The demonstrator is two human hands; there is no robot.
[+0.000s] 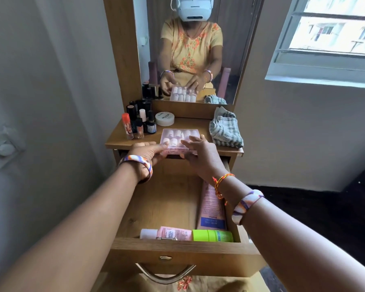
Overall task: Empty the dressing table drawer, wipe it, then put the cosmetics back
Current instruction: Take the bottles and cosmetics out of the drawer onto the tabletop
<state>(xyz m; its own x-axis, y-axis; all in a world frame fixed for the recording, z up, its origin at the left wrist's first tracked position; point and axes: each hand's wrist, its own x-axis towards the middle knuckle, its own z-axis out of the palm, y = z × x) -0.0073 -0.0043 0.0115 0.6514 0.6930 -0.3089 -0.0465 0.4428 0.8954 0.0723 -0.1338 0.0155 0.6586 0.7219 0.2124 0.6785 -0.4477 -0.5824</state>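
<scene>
You have the wooden drawer [173, 209] pulled open, with a pink tube [211, 209] along its right wall and a white-capped pink tube [167, 233] and lime-green tube [213, 235] against its front. A clear pink case of small bottles [178, 140] sits at the tabletop's front edge.

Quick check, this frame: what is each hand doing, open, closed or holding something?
Left hand: pinches the near left edge of the clear pink box.
Right hand: fingers straight, resting on the box's right side.
</scene>
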